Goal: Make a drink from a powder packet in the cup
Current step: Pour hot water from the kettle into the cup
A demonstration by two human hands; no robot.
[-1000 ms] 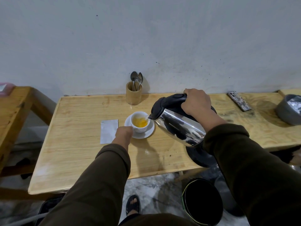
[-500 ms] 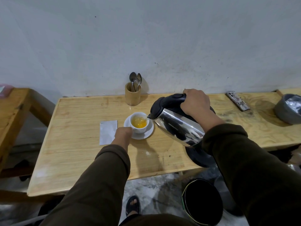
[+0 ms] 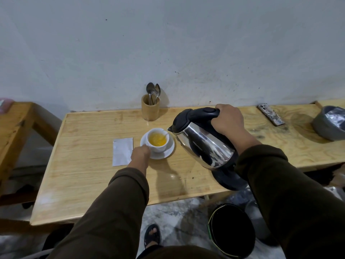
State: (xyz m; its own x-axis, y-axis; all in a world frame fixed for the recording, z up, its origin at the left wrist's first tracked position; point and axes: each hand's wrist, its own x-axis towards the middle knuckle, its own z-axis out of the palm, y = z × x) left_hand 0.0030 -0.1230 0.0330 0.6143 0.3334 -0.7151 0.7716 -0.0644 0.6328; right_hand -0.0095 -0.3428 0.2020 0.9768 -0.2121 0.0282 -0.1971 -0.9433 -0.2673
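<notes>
A white cup (image 3: 158,146) with orange-yellow liquid stands on a white saucer (image 3: 169,151) in the middle of the wooden table (image 3: 84,165). My right hand (image 3: 228,119) grips the black handle of a steel kettle (image 3: 203,144), tilted left with its spout over the cup's right rim; a thin stream of water runs into the cup. My left hand (image 3: 140,155) rests at the saucer's left edge, fingers against the cup's handle side. A silver powder packet (image 3: 122,154) lies flat just left of that hand.
A wooden holder (image 3: 150,110) with two spoons stands behind the cup at the wall. A phone (image 3: 270,114) and a grey bowl (image 3: 329,126) lie at the right. The kettle's black base (image 3: 230,179) sits near the front edge; a black bin (image 3: 231,229) stands on the floor.
The level of yellow liquid in the cup has risen a little as water keeps pouring. Both hands and the kettle hold nearly the same place.
</notes>
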